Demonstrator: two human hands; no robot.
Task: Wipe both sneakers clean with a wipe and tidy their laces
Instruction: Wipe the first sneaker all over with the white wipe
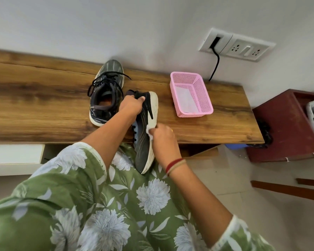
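A dark sneaker (145, 147) is held tilted over the edge of a wooden bench (40, 105), toe down at the person's lap. The left hand (132, 105) grips its heel; the right hand (162, 137) pinches a white wipe (149, 132) against its side. The second sneaker (105, 95) stands on the bench, laces loose, near a pink basket (202, 96).

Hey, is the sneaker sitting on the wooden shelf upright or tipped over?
Upright: that sneaker rests on its sole on the shelf, opening facing up, its laces loose.
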